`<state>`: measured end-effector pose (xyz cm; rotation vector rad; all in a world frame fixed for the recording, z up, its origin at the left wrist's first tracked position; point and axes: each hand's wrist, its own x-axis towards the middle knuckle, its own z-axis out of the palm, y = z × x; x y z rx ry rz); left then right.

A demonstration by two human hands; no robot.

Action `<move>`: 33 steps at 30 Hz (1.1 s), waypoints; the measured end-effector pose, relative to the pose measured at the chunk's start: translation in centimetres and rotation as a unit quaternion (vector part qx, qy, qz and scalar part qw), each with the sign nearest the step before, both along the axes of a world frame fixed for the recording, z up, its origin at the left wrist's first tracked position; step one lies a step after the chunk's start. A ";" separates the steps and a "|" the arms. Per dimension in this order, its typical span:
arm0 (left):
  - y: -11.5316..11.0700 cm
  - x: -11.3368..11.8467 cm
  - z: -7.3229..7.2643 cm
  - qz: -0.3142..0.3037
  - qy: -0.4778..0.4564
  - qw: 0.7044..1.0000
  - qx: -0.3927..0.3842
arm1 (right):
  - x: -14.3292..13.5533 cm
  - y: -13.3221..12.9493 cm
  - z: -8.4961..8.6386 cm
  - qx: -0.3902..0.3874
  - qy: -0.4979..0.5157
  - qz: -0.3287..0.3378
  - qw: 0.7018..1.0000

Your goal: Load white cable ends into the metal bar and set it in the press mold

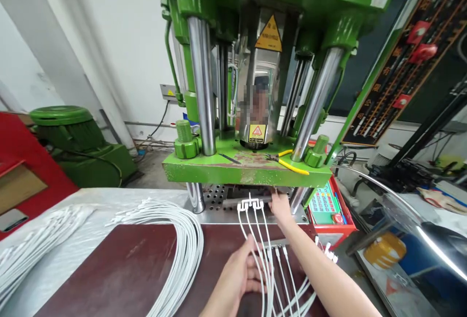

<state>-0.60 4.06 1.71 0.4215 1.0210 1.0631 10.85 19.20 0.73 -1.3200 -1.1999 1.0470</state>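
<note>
The white cables point(260, 239) run from under my left hand point(241, 273) away to the press's lower plate point(219, 200), where their joined connector ends point(250, 205) sit just beside my right hand point(280, 206). My right hand reaches under the green platen point(204, 171), fingers loosely curled, touching the connector row. My left hand, half open, presses the cables onto the bench point(138, 263). Their long axis points straight away from me.
</note>
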 end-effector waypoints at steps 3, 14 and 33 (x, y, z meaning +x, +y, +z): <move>0.5 -1.0 0.2 0.101 0.045 0.994 0.022 | 1.7 -3.9 -0.9 -0.036 0.031 0.012 0.999; 5.2 -2.3 0.1 0.191 0.183 0.955 0.135 | 5.1 -9.5 2.7 0.256 -0.237 0.168 0.922; 5.4 -2.1 -2.4 0.123 0.218 0.962 0.109 | 5.1 -9.7 2.6 0.220 -0.383 0.218 0.870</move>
